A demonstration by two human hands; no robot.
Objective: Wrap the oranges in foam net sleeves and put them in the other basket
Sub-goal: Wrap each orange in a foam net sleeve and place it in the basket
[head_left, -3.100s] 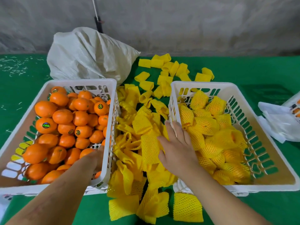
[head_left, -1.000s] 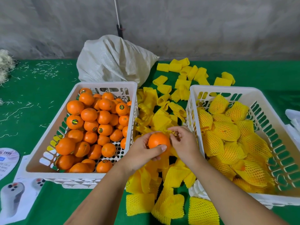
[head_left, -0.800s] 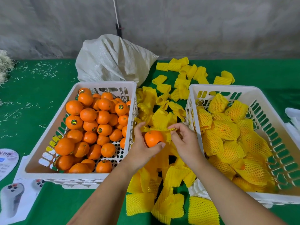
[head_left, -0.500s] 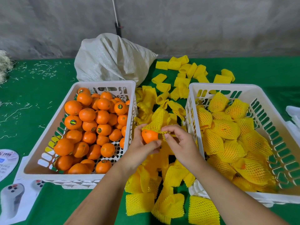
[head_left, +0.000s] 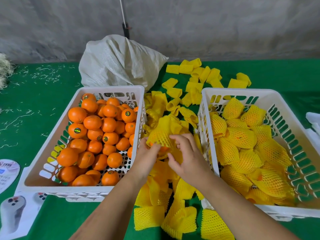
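1. Two hands meet at mid-frame over the loose sleeves: the left hand cups the orange from below, and the right hand, fingers curled, seems to tug the foam net sleeve.
2. Half a second ago most of the fruit showed bare; now the net covers nearly all of it.
3. Wrapping looks almost done, so the drop into the right basket should come next.
4. Plenty of bare fruit waits in the left basket.

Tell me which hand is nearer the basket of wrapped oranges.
Right. The right hand is just beside the basket of wrapped oranges; the left hand is farther, past the right hand.
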